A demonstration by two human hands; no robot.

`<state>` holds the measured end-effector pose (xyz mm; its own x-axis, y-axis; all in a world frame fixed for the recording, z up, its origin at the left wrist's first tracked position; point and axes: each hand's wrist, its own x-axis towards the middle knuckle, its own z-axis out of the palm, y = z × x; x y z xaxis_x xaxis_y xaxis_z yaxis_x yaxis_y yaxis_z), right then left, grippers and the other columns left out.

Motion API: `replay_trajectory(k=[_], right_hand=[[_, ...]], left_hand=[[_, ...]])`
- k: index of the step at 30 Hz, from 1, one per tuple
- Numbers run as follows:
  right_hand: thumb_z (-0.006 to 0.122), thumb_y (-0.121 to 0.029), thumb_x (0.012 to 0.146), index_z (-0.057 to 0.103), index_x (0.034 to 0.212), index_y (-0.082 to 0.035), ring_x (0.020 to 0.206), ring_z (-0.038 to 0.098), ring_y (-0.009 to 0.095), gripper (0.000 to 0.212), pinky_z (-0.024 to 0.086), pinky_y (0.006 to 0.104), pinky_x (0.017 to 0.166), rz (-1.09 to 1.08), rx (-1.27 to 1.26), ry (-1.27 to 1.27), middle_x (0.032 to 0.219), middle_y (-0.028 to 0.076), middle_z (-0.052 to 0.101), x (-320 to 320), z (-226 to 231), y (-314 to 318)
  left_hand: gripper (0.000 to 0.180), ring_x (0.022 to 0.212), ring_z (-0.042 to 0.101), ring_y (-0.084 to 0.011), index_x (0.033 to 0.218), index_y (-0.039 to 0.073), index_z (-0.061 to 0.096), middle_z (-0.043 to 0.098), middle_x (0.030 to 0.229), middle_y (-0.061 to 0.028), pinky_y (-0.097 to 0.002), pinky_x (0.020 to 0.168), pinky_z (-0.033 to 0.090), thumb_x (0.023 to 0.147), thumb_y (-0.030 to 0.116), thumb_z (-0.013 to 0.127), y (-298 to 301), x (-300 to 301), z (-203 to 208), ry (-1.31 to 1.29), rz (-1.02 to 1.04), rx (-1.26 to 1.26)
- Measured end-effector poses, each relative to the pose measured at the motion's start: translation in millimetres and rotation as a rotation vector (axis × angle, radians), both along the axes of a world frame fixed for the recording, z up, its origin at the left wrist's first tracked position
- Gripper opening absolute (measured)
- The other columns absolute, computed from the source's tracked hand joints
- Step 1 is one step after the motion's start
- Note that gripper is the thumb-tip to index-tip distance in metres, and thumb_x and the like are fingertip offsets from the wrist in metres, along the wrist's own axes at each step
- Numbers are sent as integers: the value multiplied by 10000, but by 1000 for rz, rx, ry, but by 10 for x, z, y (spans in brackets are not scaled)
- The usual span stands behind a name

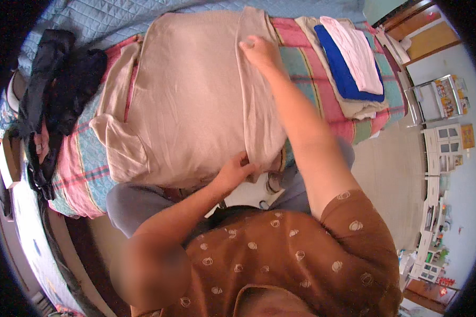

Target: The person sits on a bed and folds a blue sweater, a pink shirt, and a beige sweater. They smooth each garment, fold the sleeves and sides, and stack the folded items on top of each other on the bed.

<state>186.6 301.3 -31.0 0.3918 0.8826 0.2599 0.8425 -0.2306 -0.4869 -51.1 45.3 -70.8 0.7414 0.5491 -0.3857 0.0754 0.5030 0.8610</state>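
A beige knit sweater lies spread on the plaid bedspread, its ribbed hem at the far side. Its right side is folded inward as a long strip, with the sleeve along it. At the left, the other sleeve is bent and bunched. My right hand reaches to the far end of the folded strip, its fingers curled and closed on the fabric edge. Near the close end of that strip, my left hand pinches the cloth between thumb and fingers; part of its fingertips is hidden.
On the right of the plaid bedspread sits a stack of folded clothes, with a pink garment over a blue one. Dark clothes are heaped at the left. A blue quilted cover lies beyond. White cabinets stand far right.
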Motion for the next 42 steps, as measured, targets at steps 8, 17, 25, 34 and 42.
replay_trajectory(k=[8,17,25,34,42], right_hand=[[682,-458,816,682,1034,-79,917,658,259,438,506,395,772,77,-202,218,977,127,705,926,57,-1299],[676,-320,874,651,1009,-81,821,538,100,276,422,267,708,230,-312,658,893,-20,622,683,101,-2255],[654,-246,889,627,1045,-45,826,550,121,256,427,294,721,241,-133,599,942,9,642,698,-183,-2130],[728,-302,804,657,1030,-16,908,668,282,371,504,402,801,133,-78,445,938,151,697,705,-380,-2076],[759,-267,748,615,900,-80,862,624,326,280,495,445,737,340,176,49,893,116,637,-341,206,-2977]], left_hand=[[376,924,619,-180,1240,-15,560,651,1092,-82,-325,794,515,896,118,631,39,27,-106,51,-52,48],[384,958,624,-211,1229,-34,559,643,1076,-108,-339,847,508,865,80,608,-5,-16,225,52,68,-109],[318,972,642,-224,1194,-4,568,658,1077,-104,-372,842,535,890,82,602,74,-176,443,-70,252,-68],[236,793,636,-197,1025,-36,632,654,914,-91,-323,722,518,817,65,679,204,-220,110,210,130,108],[247,767,632,-188,1068,-12,613,656,923,-82,-306,679,517,863,122,646,181,-258,203,126,101,10]])
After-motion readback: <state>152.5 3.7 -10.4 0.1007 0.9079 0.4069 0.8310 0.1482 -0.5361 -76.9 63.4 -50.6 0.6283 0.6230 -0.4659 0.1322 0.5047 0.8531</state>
